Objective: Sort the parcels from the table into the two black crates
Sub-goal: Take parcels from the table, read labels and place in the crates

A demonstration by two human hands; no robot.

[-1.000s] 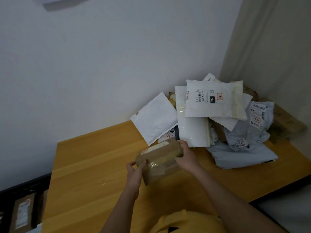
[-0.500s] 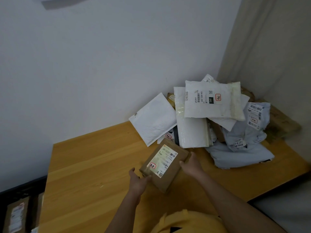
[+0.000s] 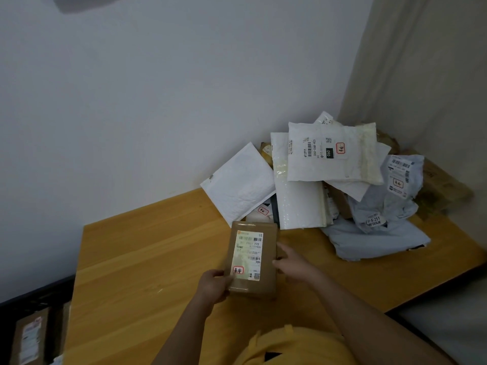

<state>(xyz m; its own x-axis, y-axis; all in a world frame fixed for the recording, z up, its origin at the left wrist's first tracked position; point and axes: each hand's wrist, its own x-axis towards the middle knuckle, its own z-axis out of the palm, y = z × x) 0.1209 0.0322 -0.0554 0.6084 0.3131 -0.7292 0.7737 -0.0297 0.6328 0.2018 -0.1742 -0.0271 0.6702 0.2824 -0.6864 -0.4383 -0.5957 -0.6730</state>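
Observation:
A small brown cardboard parcel [image 3: 266,283] with a white label and a red stamp lies label-up over the wooden table [image 3: 147,254]. My left hand [image 3: 212,285] grips its near left corner, thumb on the label. My right hand [image 3: 293,264] touches its right edge with loosely spread fingers. A heap of white mailers [image 3: 332,154] and grey bags [image 3: 379,238] fills the table's far right corner. One black crate [image 3: 34,306] shows at the lower left, below table height, with a labelled brown parcel [image 3: 29,335] inside.
A white wall runs behind the table and a beige wall closes the right side. A brown carton [image 3: 442,185] sits behind the grey bags. The table's right edge drops off near a dark rim [image 3: 411,322]. A yellow garment [image 3: 287,346] fills the bottom centre.
The brown parcel was turned from edge-on to label-up and rotated until its long side points away from me. My right hand loosened from gripping it to touching its right edge.

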